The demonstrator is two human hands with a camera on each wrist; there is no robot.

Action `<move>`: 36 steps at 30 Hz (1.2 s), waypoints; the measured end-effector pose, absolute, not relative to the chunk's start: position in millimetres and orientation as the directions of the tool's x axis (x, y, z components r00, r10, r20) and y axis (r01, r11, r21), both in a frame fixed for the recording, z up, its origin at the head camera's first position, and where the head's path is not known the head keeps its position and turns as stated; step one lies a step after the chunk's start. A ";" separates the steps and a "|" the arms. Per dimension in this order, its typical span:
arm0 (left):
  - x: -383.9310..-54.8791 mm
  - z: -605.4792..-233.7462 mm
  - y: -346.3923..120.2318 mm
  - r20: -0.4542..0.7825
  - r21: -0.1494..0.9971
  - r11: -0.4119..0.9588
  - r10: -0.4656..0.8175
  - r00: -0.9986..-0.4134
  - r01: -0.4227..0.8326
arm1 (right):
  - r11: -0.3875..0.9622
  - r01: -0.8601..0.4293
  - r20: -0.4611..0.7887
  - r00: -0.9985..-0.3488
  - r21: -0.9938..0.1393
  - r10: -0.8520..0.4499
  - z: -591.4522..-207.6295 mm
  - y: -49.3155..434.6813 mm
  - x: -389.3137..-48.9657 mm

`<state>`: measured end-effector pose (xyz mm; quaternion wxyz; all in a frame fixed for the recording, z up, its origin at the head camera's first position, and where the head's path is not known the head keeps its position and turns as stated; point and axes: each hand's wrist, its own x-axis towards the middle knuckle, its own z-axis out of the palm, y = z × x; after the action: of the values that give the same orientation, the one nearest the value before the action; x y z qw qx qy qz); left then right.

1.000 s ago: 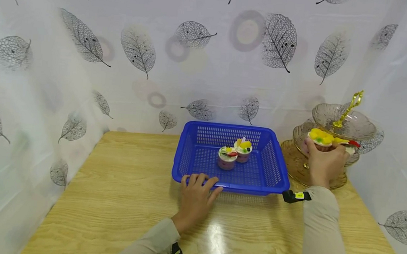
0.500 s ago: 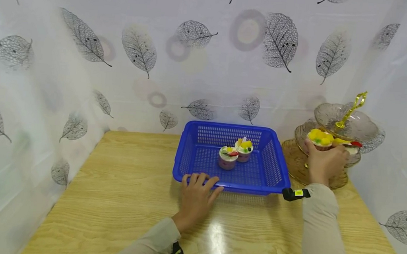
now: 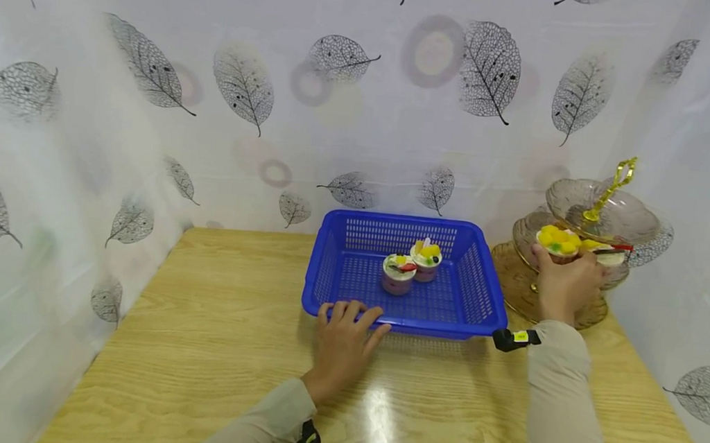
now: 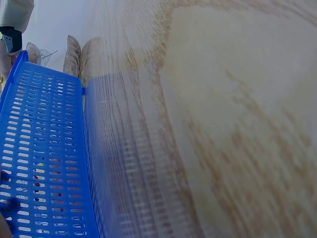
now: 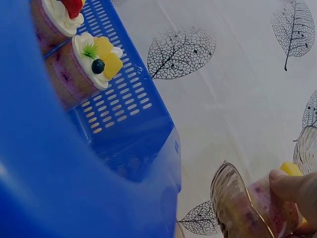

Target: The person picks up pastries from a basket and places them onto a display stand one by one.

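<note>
My right hand (image 3: 569, 283) holds a small dessert cup (image 3: 558, 240) topped with yellow fruit at the middle tier of a three-tier stand (image 3: 643, 218). In the right wrist view the thumb (image 5: 287, 186) presses the cup's side, close to the scalloped glass tier; whether the cup's base touches it is hidden. Beyond that hand, a second cup (image 3: 611, 258) with a red topping is partly covered. My left hand (image 3: 339, 356) grips the near rim of a blue basket (image 3: 472, 329). Inside stand two cups, one with a red slice (image 3: 398, 275), one with yellow fruit (image 3: 425, 262).
The stand's gold handle (image 3: 621, 180) rises above its top tier. A wooden table (image 3: 214, 335) lies under everything, with the basket left of the stand. A leaf-patterned white curtain (image 3: 375, 126) hangs behind and at both sides.
The stand's top tier and handle have shifted slightly right and then back left. The red topping behind the right hand looks slightly turned. Both hands have stayed almost in place.
</note>
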<state>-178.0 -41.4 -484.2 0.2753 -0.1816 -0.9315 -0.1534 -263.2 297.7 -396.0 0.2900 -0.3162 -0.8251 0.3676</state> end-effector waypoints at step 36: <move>-177.9 -485.1 -41.4 0.591 0.189 0.880 0.252 -0.766 0.435 | 0.587 0.215 0.325 -0.663 -0.781 0.675 -393.2 296.3 -255.8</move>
<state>-177.9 -41.4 -485.1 0.2874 -0.1855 -0.9260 -0.1597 -255.8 296.3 -393.2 0.3124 -0.2664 -0.8342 0.3680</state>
